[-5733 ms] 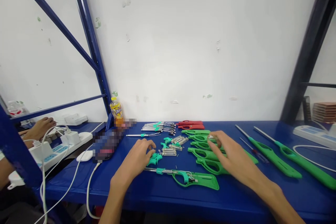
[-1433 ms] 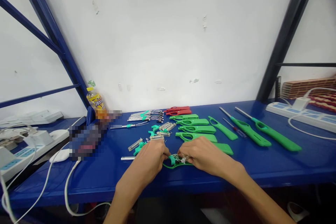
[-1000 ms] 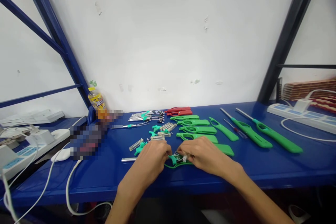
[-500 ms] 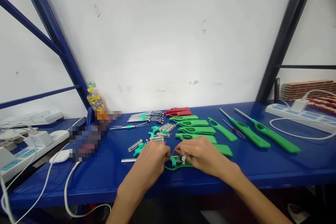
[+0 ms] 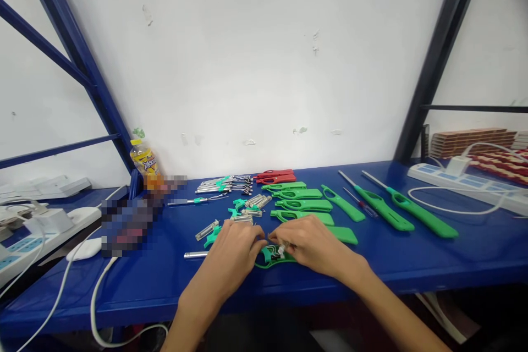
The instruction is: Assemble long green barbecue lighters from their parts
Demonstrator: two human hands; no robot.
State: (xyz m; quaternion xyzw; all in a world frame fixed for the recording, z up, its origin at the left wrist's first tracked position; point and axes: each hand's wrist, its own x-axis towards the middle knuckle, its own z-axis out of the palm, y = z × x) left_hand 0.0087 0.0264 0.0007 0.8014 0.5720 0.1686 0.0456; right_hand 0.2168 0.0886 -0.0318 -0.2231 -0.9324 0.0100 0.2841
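Note:
An opened green utility lighter [image 5: 270, 265] lies at the table's front, with dark and white wires and a teal trigger [image 5: 266, 254] in its shell. Its metal tube [image 5: 195, 255] sticks out to the left, beneath my left hand [image 5: 236, 247]. That hand's thumb and fingers are pinched together above the trigger; what they grip is hidden. My right hand [image 5: 313, 245] is closed over the shell's right part, its fingers around a small white lighter part [image 5: 282, 249]. Behind them lie clear fuel tanks [image 5: 207, 230] and more teal triggers [image 5: 236, 208].
Green lighter shells [image 5: 303, 204] and red ones [image 5: 274, 176] lie behind. Metal tubes with wires [image 5: 223, 184] are at back left. Right are a screwdriver [image 5: 365, 208], two green lighters with tubes [image 5: 424, 214] and a power strip [image 5: 466, 184]. A drink bottle [image 5: 145, 165] stands left.
My left fingertips have drawn slightly away from the wires in the shell. The right hand stays over the lighter. The whole view has shifted a little, so everything sits farther left.

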